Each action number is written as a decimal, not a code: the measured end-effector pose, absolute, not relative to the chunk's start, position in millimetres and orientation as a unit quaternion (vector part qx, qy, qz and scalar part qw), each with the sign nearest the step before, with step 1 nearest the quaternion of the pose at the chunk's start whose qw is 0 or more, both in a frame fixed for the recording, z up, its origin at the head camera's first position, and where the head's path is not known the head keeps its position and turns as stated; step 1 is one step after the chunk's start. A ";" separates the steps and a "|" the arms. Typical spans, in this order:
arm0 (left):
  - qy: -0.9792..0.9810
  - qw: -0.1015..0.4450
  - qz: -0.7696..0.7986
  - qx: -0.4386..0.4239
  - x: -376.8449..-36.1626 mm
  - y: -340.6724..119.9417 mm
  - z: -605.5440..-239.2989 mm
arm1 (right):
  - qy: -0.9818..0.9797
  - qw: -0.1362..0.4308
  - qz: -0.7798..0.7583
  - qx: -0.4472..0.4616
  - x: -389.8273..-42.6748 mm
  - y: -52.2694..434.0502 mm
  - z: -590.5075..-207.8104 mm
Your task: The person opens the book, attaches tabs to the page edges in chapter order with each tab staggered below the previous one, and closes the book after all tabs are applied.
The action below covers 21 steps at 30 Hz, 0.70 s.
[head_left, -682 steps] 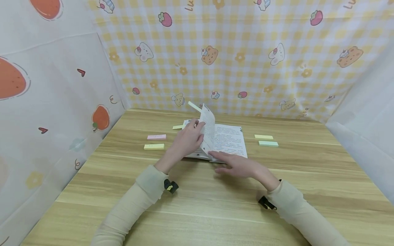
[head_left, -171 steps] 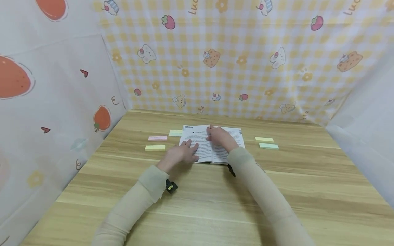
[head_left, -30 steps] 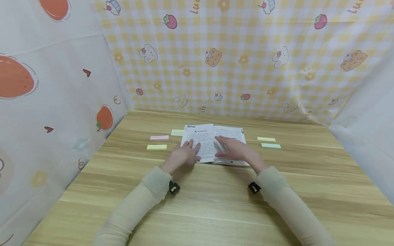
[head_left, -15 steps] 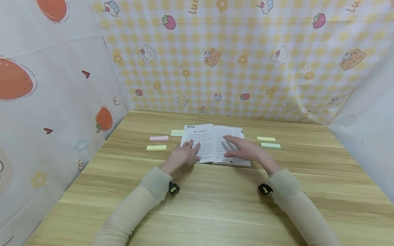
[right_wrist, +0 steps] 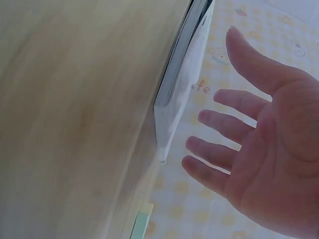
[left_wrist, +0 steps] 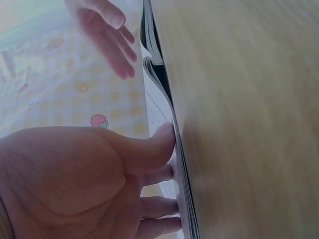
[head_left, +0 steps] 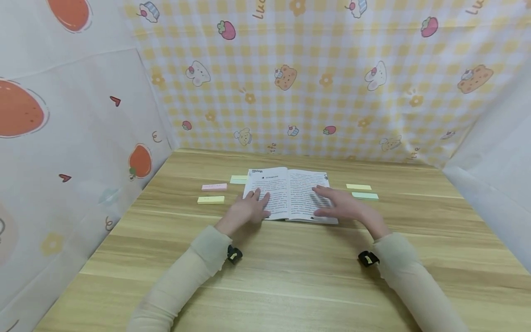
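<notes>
Fingers spread, the person's bare left hand (head_left: 244, 208) rests on the left page of an open book with white, text-printed pages (head_left: 287, 191) in the head view. The bare right hand (head_left: 342, 204), fingers also apart, hangs over the outer part of the right page. Beyond the left hand, at the book's outer edge, lies a flat pale green-and-yellow strip (head_left: 238, 179); whether it is tucked under the page is hard to tell. Left of that hand lie a flat pink strip (head_left: 214, 187) and, nearer, a flat yellow strip (head_left: 210, 200). Just right of the right hand's fingers sit a thin pale yellow strip (head_left: 358, 186) and a mint-green strip (head_left: 365, 196).

In the left wrist view, the left thumb touches the page's near edge and the fingers lie on the printed side.

In the right wrist view, the right hand's fingers fan out above the page, apart from it.
</notes>
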<state>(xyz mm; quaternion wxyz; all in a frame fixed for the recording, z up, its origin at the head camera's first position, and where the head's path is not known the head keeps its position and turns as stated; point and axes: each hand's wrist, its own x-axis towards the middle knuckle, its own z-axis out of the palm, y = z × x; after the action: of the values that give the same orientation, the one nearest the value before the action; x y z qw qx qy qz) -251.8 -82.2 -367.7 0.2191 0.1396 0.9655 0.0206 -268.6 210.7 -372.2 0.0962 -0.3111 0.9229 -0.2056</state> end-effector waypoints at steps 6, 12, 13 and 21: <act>0.966 0.216 0.017 0.142 -251.7 -81.7 -367.4 | 0.921 0.097 -0.204 -0.319 -267.8 220.0 -375.1; 0.964 0.216 0.016 0.151 -251.8 -82.0 -367.4 | 0.922 0.111 -0.199 -0.312 -266.3 226.0 -375.2; 0.964 0.216 0.016 0.154 -251.8 -82.3 -367.3 | 0.923 0.117 -0.197 -0.311 -266.4 226.6 -375.3; 0.966 0.180 0.022 0.184 -255.8 -84.9 -366.0 | 0.928 0.146 -0.173 -0.296 -267.3 227.6 -377.4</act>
<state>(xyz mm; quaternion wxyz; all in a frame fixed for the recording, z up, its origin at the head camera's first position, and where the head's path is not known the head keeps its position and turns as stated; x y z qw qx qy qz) -255.8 -84.9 -366.0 0.1800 0.1837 0.9661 0.0225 -267.3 227.6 -377.4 0.1464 -0.2963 0.9278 -0.1730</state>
